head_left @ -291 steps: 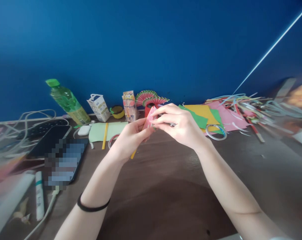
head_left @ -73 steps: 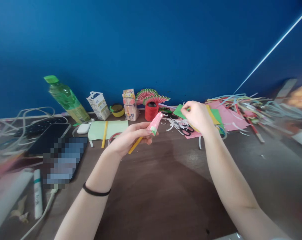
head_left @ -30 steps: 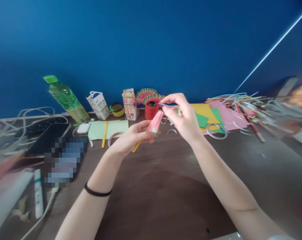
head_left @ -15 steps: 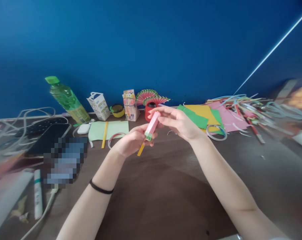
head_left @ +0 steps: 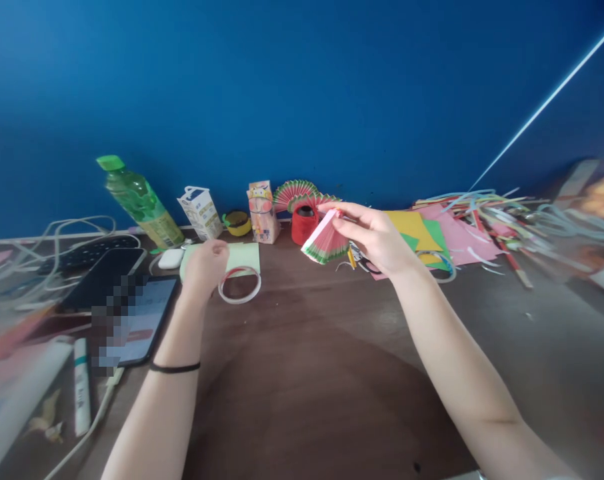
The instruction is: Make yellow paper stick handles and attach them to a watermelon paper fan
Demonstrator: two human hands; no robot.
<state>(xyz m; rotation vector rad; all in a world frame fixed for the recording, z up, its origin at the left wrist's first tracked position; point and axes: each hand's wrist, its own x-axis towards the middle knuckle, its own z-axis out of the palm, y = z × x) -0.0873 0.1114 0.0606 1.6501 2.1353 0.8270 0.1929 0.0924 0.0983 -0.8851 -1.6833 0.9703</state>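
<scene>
My right hand (head_left: 377, 240) grips a pleated paper fan (head_left: 329, 239), pink with a green edge, by its narrow top, and the pleats hang partly spread. A short yellow strip (head_left: 351, 257) shows just under that hand. At left, my left hand (head_left: 207, 267) is over the pale green paper (head_left: 245, 255), its fingers curled in; whatever they hold is hidden. Beside it lies a roll of clear tape (head_left: 239, 285). Behind the held fan stand a red roll (head_left: 305, 225) and more pleated pink-and-green fans (head_left: 296, 193).
Along the blue wall are a green bottle (head_left: 141, 203), a white carton (head_left: 201, 213), a yellow-green cup (head_left: 237, 223) and a small decorated box (head_left: 263, 213). Coloured sheets (head_left: 465, 233) and loose strips lie right. Phones (head_left: 149, 320), cables and a marker (head_left: 81, 387) lie left.
My left hand has let go of the fan and moved left onto the pale green paper, covering where a yellow strip lay. In my right hand, the fan has shifted right and spread wider.
</scene>
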